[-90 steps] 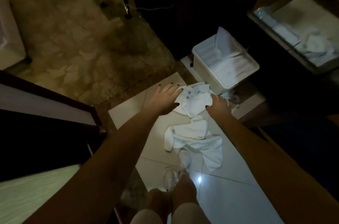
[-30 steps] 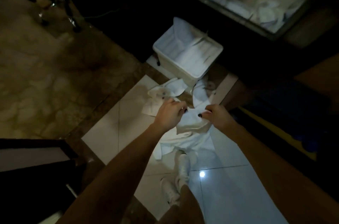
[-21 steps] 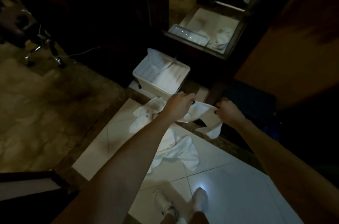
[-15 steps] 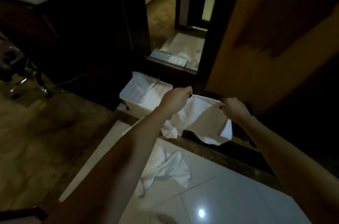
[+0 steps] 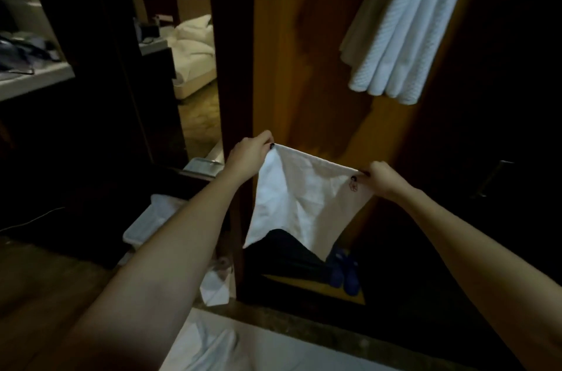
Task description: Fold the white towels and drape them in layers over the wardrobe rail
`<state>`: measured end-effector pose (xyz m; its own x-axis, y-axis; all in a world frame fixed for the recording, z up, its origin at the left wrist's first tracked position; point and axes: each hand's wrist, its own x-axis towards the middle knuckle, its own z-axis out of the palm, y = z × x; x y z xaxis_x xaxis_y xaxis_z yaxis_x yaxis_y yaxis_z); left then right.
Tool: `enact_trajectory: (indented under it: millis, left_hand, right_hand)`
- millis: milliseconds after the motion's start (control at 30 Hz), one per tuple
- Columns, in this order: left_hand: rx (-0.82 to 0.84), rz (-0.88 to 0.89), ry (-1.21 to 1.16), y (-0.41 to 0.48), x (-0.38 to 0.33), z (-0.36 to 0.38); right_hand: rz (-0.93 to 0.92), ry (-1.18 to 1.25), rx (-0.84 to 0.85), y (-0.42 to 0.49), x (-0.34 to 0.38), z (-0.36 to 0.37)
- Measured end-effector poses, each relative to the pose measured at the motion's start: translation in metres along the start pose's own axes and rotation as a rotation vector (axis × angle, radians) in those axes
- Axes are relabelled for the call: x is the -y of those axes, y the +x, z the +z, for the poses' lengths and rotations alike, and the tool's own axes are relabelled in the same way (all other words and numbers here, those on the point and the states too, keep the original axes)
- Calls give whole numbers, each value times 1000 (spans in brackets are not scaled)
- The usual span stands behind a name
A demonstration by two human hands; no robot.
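I hold a small white towel (image 5: 304, 200) stretched out in front of the open wardrobe. My left hand (image 5: 249, 154) pinches its upper left corner and my right hand (image 5: 384, 180) pinches its upper right corner, beside a small dark mark on the cloth. The towel hangs down between them with one lower corner sagging. High at the upper right, several white textured towels (image 5: 404, 26) hang down; the rail itself is out of sight. More white towels (image 5: 209, 346) lie on the tiled floor below my left arm.
The wardrobe's wooden inner wall (image 5: 304, 66) stands right behind the towel. Blue shoes (image 5: 345, 271) sit on its floor. A white plastic bin (image 5: 146, 224) stands at lower left. A doorway at left shows a bed (image 5: 194, 48).
I stood up from the floor, lifting one towel off the pile with both hands and spreading it out. The view swung upward from the tiles to the wardrobe interior.
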<state>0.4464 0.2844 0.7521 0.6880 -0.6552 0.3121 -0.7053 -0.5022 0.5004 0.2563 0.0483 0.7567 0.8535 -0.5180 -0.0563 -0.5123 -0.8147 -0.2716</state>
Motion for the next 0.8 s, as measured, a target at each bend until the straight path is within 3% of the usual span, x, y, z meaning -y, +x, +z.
enact_trajectory:
  millis: [167, 300, 467, 633, 800]
  left_hand:
    - [146, -158, -397, 18, -50, 14]
    - [224, -159, -586, 23, -99, 29]
    - [210, -103, -711, 28, -151, 47]
    - [144, -102, -811, 37, -189, 54]
    - [44, -78, -842, 50, -214, 60]
  right_hand:
    - [59, 179, -204, -23, -54, -38]
    - [79, 349, -307, -39, -91, -60]
    - [20, 719, -156, -64, -114, -84]
    - [16, 898, -146, -83, -123, -101]
    - [-94, 854, -21, -94, -119, -128]
